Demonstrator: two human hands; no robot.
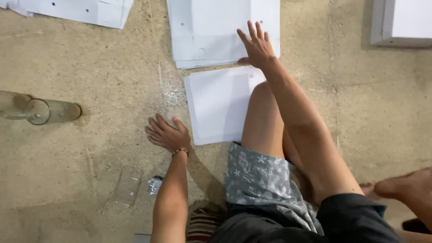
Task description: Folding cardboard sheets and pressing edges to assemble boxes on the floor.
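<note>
A person sitting on a concrete floor (90, 148) reaches the right hand (256, 45), fingers spread and holding nothing, onto the far stack of white sheets (211, 31). The left hand (167, 133) rests flat and empty on the floor beside a nearer stack of white sheets (216, 105) by the bare knee. The punched sheets look light, thin and floppy, likely best lifted at an edge or corner. A clear plastic bottle (40, 110) lies well apart.
</note>
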